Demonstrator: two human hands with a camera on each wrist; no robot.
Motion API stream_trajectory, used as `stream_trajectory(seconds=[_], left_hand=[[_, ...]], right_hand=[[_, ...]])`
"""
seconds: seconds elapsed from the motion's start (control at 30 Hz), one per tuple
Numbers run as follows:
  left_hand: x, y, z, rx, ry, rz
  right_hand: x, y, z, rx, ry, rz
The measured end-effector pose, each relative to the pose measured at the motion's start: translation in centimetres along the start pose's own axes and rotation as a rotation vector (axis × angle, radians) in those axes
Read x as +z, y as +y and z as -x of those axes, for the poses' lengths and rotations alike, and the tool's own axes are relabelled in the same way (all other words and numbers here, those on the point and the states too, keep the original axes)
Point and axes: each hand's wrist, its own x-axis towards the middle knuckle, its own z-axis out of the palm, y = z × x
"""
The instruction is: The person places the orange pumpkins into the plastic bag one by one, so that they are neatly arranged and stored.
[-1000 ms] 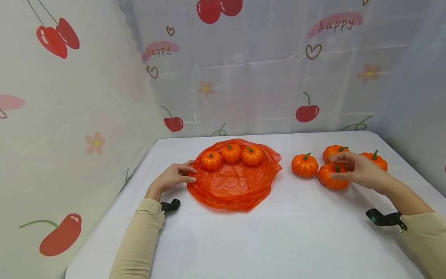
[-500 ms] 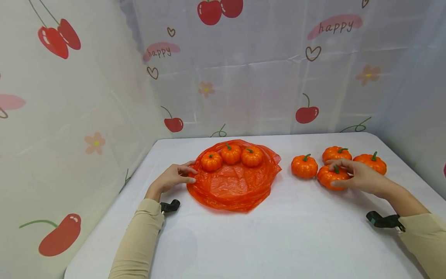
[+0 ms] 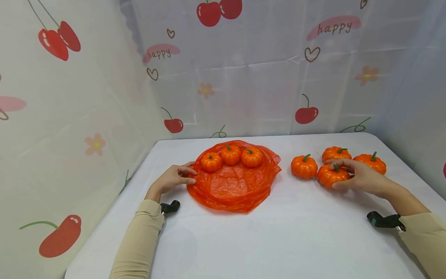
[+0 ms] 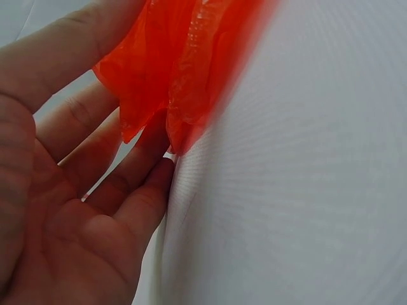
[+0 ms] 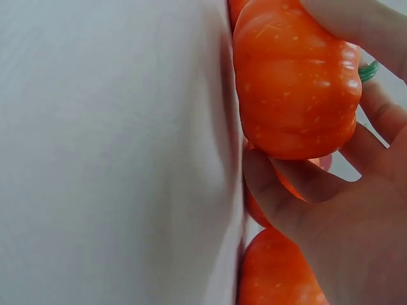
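Note:
An orange-red plastic bag [image 3: 230, 190] lies spread in a round on the white table, with three small orange pumpkins along its far side, such as the middle one [image 3: 231, 155]. At its left edge, my left hand [image 3: 172, 178] holds the film between thumb and fingers; in the left wrist view the crinkled film [image 4: 184, 63] hangs between them. To the right, my right hand [image 3: 366, 178] grips a green-stemmed pumpkin [image 3: 331, 177], thumb at the near side and fingers over the top and far side. The right wrist view has this pumpkin [image 5: 296, 82] close up, between thumb and fingers.
Three more pumpkins surround the gripped one: one to its left [image 3: 304, 167], one behind [image 3: 336, 154] and one [image 3: 373, 163] behind the right hand. A printed curtain [image 3: 244, 97] hangs behind the table [image 3: 265, 248] and along its sides.
My right hand has lowered slightly and closed its thumb and fingers around the near pumpkin. The left hand and the bag stay in place.

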Motion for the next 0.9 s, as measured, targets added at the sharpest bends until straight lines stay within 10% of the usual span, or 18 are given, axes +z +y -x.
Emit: stream_trajectory(seconds=[0.9], left_hand=[[0.0,0.0,0.2,0.045,-0.003,0.005]], right_hand=[[-1.6,-8.9,-1.9,-0.049,-0.001,-0.139]])
